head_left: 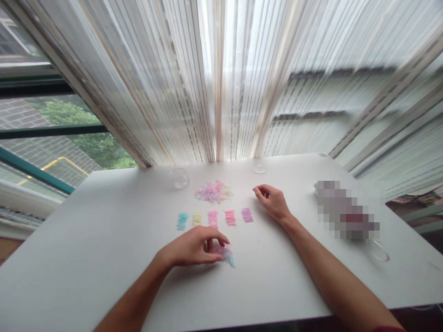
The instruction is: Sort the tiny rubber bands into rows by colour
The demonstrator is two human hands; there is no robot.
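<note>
My left hand [195,246] is low over a small pile of thin pastel pieces [228,256], pink and blue-green. Its thumb and forefinger are apart at the pile's left side, and the other fingers curl behind. Further right, my right hand [273,202] rests on the table with fingers curled in; the inside of its grip is hidden. Between the hands and a larger mixed heap [213,192] lies a row of sorted groups: turquoise [182,221], yellow [197,219], pink [212,218], coral pink [230,217] and purple [247,215]. The pieces are too small to name surely.
A clear round container [180,179] stands at the back left of the white table [104,240]. A clear round lid or dish [259,168] lies at the back. On the right is a blurred-out object [348,210] with a pale loop [379,251]. Striped curtains [221,83] hang behind.
</note>
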